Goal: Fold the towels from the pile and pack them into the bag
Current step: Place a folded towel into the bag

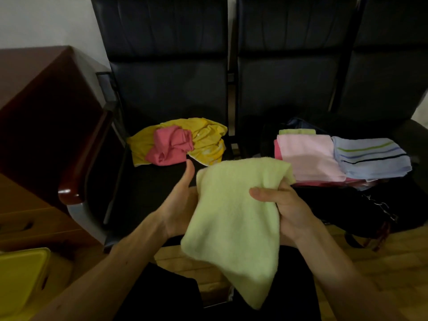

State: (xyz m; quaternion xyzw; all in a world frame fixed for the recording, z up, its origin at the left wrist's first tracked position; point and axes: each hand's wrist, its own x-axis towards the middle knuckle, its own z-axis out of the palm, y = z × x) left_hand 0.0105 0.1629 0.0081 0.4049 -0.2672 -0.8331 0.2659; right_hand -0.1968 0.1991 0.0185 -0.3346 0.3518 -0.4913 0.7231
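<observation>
right hand (286, 206) pinches light green towel (234, 218) | left hand (179, 205) under it, thumb free, fingers hidden, grip cannot be told | pile (178, 142) at seat's (143, 193) far edge

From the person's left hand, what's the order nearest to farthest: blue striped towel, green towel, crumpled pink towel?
1. Green towel, touching the left hand.
2. Crumpled pink towel, beyond it on the left seat.
3. Blue striped towel, far off to the right.

Dim, soft (edges bowed) indoor light
</observation>
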